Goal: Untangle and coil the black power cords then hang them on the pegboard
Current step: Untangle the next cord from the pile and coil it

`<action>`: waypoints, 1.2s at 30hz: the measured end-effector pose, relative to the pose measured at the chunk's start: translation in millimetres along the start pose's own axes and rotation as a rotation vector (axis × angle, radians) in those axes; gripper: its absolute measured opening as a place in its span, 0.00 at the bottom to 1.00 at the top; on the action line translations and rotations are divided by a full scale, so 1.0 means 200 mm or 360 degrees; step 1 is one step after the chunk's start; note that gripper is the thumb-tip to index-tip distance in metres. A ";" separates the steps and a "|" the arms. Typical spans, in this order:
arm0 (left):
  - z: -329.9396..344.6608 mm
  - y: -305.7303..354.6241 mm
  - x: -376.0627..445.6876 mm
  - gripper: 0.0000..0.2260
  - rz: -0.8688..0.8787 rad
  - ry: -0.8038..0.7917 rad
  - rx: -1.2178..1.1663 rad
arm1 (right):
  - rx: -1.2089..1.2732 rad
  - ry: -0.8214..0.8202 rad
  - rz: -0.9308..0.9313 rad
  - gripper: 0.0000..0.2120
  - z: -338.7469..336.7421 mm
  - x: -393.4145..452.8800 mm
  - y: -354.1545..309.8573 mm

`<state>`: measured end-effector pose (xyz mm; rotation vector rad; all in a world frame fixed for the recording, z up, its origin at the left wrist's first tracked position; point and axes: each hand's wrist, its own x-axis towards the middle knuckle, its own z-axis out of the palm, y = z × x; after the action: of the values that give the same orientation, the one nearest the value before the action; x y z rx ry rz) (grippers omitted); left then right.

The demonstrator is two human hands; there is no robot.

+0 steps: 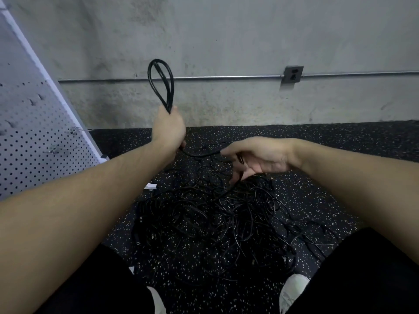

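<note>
My left hand (169, 128) grips a looped black cord (161, 83) upright before the concrete wall (226, 41). My right hand (256, 156), fingers loosely curled, holds its trailing end above the tangled cord pile (204, 214) on the speckled floor (317, 141); the pegboard (29, 132) stands at left.

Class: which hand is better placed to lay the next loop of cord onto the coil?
Probably the right hand: it holds the free run of cord, while the left hand already grips the coil.
</note>
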<state>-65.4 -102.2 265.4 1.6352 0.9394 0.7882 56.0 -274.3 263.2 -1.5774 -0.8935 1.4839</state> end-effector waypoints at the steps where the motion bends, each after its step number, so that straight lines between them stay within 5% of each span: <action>1: -0.02 -0.02 0.02 0.15 -0.0021 0.0015 0.0034 | 0.0077 0.0013 -0.0040 0.10 -0.02 -0.01 -0.01; 5: -0.04 -0.08 0.04 0.14 -0.0008 -0.0079 0.0399 | -0.0374 0.0357 -0.0238 0.11 -0.03 0.02 0.00; 8: -0.01 -0.07 -0.03 0.16 0.0120 -0.0384 0.0767 | -0.0882 0.0618 -0.0391 0.11 0.02 0.03 -0.02; 11: 0.03 -0.08 -0.07 0.17 0.0212 -0.0642 0.0949 | -0.0976 0.0844 -0.0321 0.18 -0.02 0.01 -0.03; 14: 0.04 -0.09 -0.08 0.14 0.0190 -0.0710 0.0889 | -0.0694 0.0939 -0.0240 0.23 -0.06 0.00 -0.03; 20: 0.04 -0.11 -0.07 0.18 0.0163 -0.0674 0.0798 | 0.0230 0.0478 -0.0501 0.09 -0.07 -0.03 -0.09; 24: 0.03 -0.08 -0.13 0.29 -0.0161 -0.0982 0.0387 | 0.0068 0.0831 -0.0665 0.05 -0.05 0.01 -0.07; 29: 0.01 -0.05 -0.19 0.38 -0.0180 -0.1433 0.0205 | 0.0024 0.1184 -0.0777 0.21 -0.08 0.00 -0.07; 33: 0.00 -0.06 -0.18 0.18 -0.0183 -0.1650 0.0089 | 0.0198 0.1042 -0.0765 0.22 -0.07 0.02 -0.08; 36: -0.01 -0.09 -0.18 0.10 -0.0178 -0.1672 0.0051 | 0.0504 0.0766 -0.0738 0.13 -0.05 0.02 -0.08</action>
<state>-87.5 -129.9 247.2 1.6812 0.2689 -0.2085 65.9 -263.4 276.3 -1.2962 -0.6449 0.8203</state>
